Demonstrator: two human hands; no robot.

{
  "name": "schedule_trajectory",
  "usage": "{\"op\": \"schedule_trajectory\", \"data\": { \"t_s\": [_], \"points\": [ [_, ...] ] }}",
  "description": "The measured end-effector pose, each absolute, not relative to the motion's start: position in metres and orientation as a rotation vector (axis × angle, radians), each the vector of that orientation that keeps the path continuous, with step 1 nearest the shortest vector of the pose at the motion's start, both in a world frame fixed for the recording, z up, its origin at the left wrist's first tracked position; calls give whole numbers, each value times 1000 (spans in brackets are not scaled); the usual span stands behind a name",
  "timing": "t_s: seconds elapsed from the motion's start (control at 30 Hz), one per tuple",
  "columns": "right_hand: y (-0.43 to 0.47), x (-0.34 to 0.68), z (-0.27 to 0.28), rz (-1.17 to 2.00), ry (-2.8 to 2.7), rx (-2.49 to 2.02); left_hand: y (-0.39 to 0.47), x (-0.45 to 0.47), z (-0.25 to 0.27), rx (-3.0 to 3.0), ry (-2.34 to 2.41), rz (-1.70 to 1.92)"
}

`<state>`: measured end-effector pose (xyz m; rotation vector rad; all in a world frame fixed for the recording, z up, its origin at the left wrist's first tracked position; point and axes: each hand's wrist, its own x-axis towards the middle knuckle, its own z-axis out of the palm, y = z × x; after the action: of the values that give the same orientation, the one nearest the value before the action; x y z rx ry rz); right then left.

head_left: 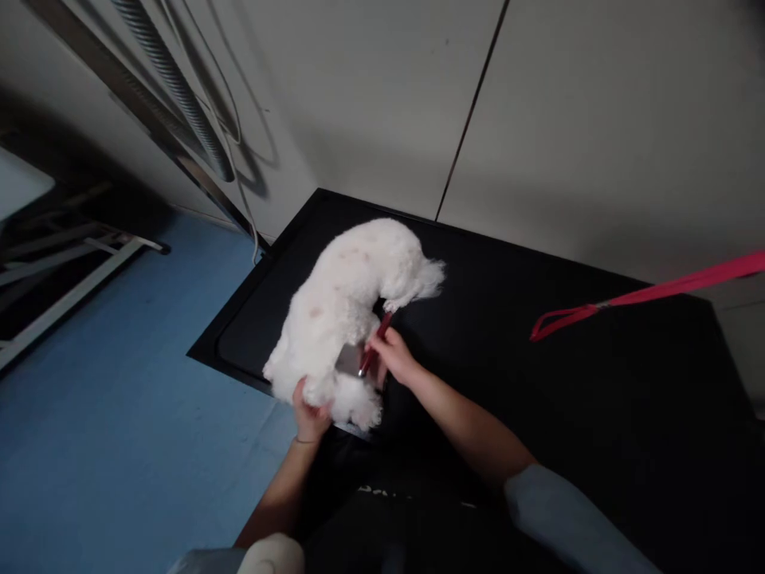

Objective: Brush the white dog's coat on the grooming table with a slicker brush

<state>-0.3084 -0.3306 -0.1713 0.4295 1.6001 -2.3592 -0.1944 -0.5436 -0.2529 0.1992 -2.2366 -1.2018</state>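
Note:
A white, fluffy dog (340, 287) lies curled on the black table, its coat trimmed short on the back with a few pinkish patches showing. My left hand (311, 414) is closed around the dog's hind leg at the near end, some fingers hidden in the fur. Between the dog's legs, beside its belly, my right hand (391, 356) grips a slim red tool (371, 353) with a silver end pointing down towards me. The exact kind of tool cannot be made out. The dog's face is turned away at the far right of its body.
The black table (496, 335) stands against a pale wall. A red strap with a loop (567, 319) hangs over its right side. At the upper left are a ribbed grey hose (179, 88) and cables. A white metal frame (77, 275) stands on the blue floor.

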Motion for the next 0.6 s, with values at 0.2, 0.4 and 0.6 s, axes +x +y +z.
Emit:
{"op": "schedule_trajectory", "data": {
  "t_s": [0.2, 0.4, 0.6],
  "points": [
    [-330, -308, -170, -2388, 1654, 415, -552, -181, -254, 50, -2405, -1213],
    [-322, -301, -165, -2450, 1773, 609, -553, -170, -253, 50, -2481, -1172],
    [-329, -285, -161, -2297, 1715, 419, -550, -171, -259, 56, -2474, -1147]
  ]
}}
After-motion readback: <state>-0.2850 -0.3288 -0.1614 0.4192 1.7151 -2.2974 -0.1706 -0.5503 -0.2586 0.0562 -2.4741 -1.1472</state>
